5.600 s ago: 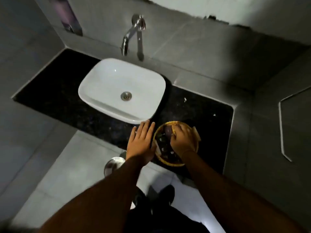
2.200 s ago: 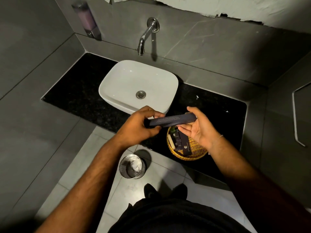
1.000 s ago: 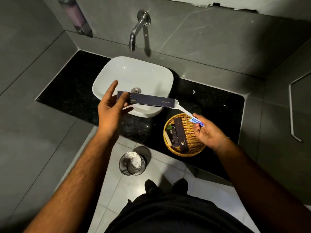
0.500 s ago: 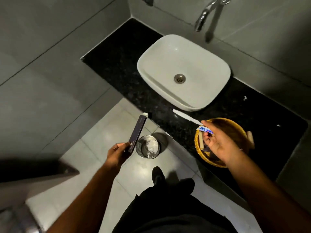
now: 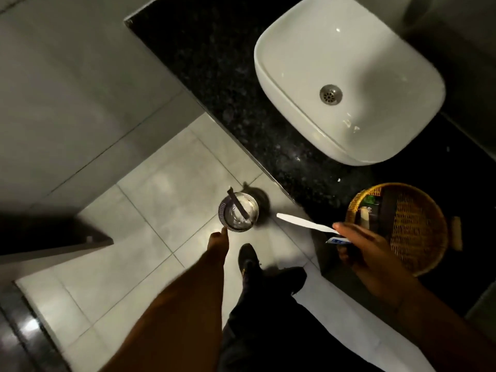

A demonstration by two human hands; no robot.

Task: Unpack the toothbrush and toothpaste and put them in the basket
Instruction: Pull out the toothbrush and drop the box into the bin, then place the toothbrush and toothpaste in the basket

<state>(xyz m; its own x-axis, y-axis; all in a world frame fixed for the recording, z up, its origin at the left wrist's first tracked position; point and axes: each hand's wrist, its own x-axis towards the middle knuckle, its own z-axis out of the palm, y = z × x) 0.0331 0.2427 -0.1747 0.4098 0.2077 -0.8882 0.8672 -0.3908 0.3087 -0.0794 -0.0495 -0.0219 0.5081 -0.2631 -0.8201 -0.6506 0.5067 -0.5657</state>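
Observation:
My right hand (image 5: 359, 248) grips a white toothbrush (image 5: 303, 223) and a small blue-and-white toothpaste tube (image 5: 338, 240) just left of the round wicker basket (image 5: 418, 232) on the black counter. The toothbrush handle points left, out past the counter edge. Dark boxes and a small pale item lie in the basket's left part. My left hand (image 5: 218, 241) hangs low over the floor, holding nothing, its fingers just near the rim of a metal waste bin (image 5: 238, 215). The long dark empty box (image 5: 237, 204) sticks out of that bin.
A white basin (image 5: 346, 79) sits on the black granite counter (image 5: 230, 84) at the upper right. Pale floor tiles spread below, my dark shoes (image 5: 248, 260) stand near the bin, and a grey wall runs along the left.
My left hand has let the dark box go into the waste bin and now hangs empty above it. The view has tipped further down. My right hand still holds the toothbrush and tube by the basket.

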